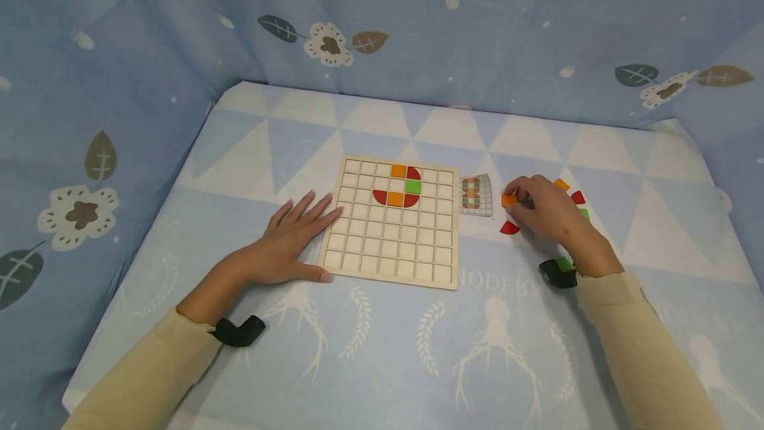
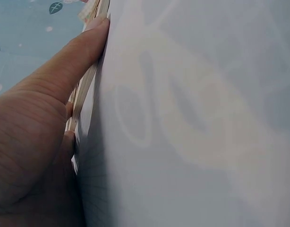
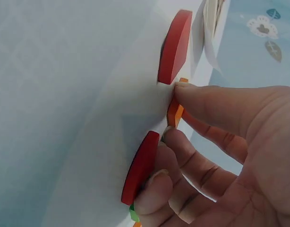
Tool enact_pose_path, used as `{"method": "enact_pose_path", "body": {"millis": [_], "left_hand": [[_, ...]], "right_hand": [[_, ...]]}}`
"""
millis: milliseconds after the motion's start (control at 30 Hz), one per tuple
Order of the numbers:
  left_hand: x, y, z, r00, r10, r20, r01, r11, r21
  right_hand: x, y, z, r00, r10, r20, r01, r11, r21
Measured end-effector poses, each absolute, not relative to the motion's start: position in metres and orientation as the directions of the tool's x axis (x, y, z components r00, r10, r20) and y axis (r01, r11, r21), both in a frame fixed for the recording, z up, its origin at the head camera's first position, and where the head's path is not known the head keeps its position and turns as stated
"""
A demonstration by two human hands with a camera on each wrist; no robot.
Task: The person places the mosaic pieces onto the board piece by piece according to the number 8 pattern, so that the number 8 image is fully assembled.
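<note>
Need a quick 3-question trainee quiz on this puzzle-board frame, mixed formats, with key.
1. True or false: the left hand lies flat against the edge of the wooden grid board.
2. What colour is the piece that the right hand pinches? A red, B orange, C green.
3. Fill in: the small pattern card lies to the board's ____ in the head view.

Key: 1 true; 2 B; 3 right.

Bench (image 1: 382,363) covered with a pale blue and white cloth bearing triangle, antler and wheat-sprig prints. Blue fabric backdrop (image 1: 453,32), patterned with flowers and leaves, encloses it at rear and both sides. Lighting even and diffuse.
</note>
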State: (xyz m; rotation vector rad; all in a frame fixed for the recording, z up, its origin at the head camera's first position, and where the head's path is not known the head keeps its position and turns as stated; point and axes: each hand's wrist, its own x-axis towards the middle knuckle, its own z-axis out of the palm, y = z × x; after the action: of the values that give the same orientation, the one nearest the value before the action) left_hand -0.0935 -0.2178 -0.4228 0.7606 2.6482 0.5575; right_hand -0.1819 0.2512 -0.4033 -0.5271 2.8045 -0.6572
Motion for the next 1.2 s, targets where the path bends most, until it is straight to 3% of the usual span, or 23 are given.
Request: {"method": "enact_pose_path", "body": {"millis": [300,433,600,800,1067,1200], "left_hand": [[-0.094,-0.218,-0.424,-0.804,0.564,-0.188,0.435,0.774,0.461],[-0.095,-0.217,-0.425,-0.802,0.567,-0.189,0.438,0.772,0.46],[-0.095,-0.218,-0.423,-0.805,0.564,-0.183,0.439,0.775,0.455],[-0.094,-0.219,-0.422,-0.805,0.564,-0.183,0.437,0.773,0.46],[-0.095,-0.218,-0.424,-0.805,0.562,-0.188,0.434,0.775,0.459],[-0.095,-0.218,-0.424,-0.805,0.562,-0.191,0.437,0.779,0.449]], "right_hand": [[-0.185,0.264,-0.403,-0.914,-0.34,-0.222,-0.183,0.833,-0.523],[-0.18,0.274,-0.402,-0.927,-0.321,-0.195,-0.173,0.827,-0.535],[-0.173,0.284,-0.399,-0.961,-0.247,-0.125,-0.155,0.853,-0.499],[-0.173,0.29,-0.399,-0.951,-0.264,-0.162,-0.171,0.883,-0.438],[-0.175,0.294,-0.398,-0.956,-0.029,-0.293,0.075,0.939,-0.335],[-0.177,0.299,-0.399,-0.949,-0.003,-0.316,0.111,0.933,-0.342]]}}
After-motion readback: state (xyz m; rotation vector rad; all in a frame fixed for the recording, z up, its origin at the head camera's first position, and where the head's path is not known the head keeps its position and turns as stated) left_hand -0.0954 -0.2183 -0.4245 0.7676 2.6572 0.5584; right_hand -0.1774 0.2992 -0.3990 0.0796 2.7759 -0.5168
